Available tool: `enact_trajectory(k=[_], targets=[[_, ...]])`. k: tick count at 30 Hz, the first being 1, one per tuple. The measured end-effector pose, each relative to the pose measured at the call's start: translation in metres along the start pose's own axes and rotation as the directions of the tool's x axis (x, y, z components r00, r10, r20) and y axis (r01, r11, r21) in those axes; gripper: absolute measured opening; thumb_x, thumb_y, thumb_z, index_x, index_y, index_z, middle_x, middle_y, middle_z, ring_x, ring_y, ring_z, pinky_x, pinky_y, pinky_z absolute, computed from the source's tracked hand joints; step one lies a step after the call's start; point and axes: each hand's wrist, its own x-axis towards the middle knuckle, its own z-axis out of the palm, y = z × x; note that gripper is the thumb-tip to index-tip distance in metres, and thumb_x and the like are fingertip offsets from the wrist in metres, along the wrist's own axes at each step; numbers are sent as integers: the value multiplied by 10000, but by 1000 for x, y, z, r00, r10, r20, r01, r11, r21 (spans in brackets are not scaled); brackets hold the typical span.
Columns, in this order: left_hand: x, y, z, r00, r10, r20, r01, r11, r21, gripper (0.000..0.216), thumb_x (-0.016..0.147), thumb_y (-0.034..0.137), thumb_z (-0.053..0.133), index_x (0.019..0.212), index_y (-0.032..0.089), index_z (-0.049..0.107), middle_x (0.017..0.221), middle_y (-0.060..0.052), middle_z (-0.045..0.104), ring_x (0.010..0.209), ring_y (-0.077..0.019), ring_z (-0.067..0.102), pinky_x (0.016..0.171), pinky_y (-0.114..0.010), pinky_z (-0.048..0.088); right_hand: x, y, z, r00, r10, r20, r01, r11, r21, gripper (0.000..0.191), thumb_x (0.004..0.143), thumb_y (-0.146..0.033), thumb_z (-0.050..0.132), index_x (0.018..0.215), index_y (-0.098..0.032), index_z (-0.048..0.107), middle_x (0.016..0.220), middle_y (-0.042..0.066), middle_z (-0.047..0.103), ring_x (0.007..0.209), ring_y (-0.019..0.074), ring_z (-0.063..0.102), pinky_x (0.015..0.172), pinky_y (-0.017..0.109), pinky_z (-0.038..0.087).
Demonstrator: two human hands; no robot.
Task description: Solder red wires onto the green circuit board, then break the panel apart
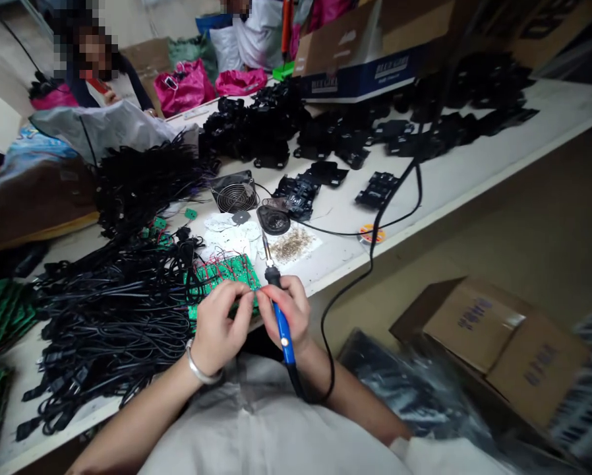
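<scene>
A blue soldering iron (283, 326) rests in my right hand (293, 309), its metal tip pointing away from me over the bench. My left hand (225, 323) is pinched closed, and its fingertips meet those of my right hand at the bench's front edge. Whatever lies between the fingertips is too small to make out. Just beyond my left hand lies a green circuit board panel (227, 269) with red wires standing on it. The black iron stand (274, 219) is past the iron's tip, beside a paper (296, 244) strewn with brownish bits.
Black power cords (122, 330) are heaped at the left, near stacked green boards (4, 313). A small fan (236, 194) and a solder reel (372, 233) sit on the bench. Black plastic housings (261, 122) pile up behind. The iron's cord (345, 287) loops at my right. Another person (113, 82) sits opposite.
</scene>
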Motion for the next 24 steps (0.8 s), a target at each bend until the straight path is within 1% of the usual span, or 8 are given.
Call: enact_trajectory(k=[5,7,9,11,13,16,20,24], targets=[[3,-2,-5,1000,-27,13,28,997,-73,109,879,165,495,776,183,529,684,10,519,615,-104,469,568,-229,390,5,3,-7,994,104,-38,-97,982,162,101,871,-141,536,866,-199,619,759,5,478,667,112,522,586,234,478],[3,-4,-9,998,5,61,-2,998,-63,97,875,151,501,788,180,533,698,6,532,635,-105,479,585,-229,394,7,7,-10,999,52,3,-51,985,165,114,872,-153,541,939,-203,617,815,17,496,715,117,550,611,239,496],[4,-6,-12,989,43,138,-35,998,-58,83,872,144,505,805,178,540,715,-1,552,661,-109,498,613,-232,406,8,12,-13,994,-78,72,67,987,143,177,861,-153,563,1018,-215,612,867,27,499,752,120,563,618,237,501],[5,-8,-17,973,66,219,-54,997,-61,65,871,148,510,826,176,547,726,-7,564,671,-112,510,628,-234,415,9,17,-15,972,-192,138,174,976,129,219,846,-140,583,1042,-232,612,877,24,492,744,112,556,601,222,490],[8,-9,-21,954,83,288,-67,996,-65,56,872,162,510,838,175,554,728,-10,566,668,-115,514,629,-236,420,9,21,-16,951,-248,186,227,966,126,235,836,-130,595,1042,-242,611,870,20,485,724,103,541,577,205,473],[13,-11,-27,923,109,370,-92,994,-62,85,879,175,494,823,172,559,721,-12,564,662,-116,512,621,-235,418,10,25,-19,932,-277,232,256,960,117,191,841,-160,598,1013,-240,616,854,21,480,727,110,520,573,205,461],[17,-10,-31,894,135,428,-120,991,-62,123,884,173,476,794,169,559,688,-7,555,644,-116,511,604,-230,413,12,26,-23,917,-306,256,293,952,89,49,851,-220,595,884,-220,631,812,24,468,714,130,484,586,235,449],[15,-7,-25,916,121,383,-135,991,11,95,878,184,494,808,166,555,719,-15,576,663,-122,527,622,-240,425,9,21,-20,949,-231,213,232,973,23,80,863,-221,568,802,-196,614,757,17,428,662,127,441,554,242,416]])
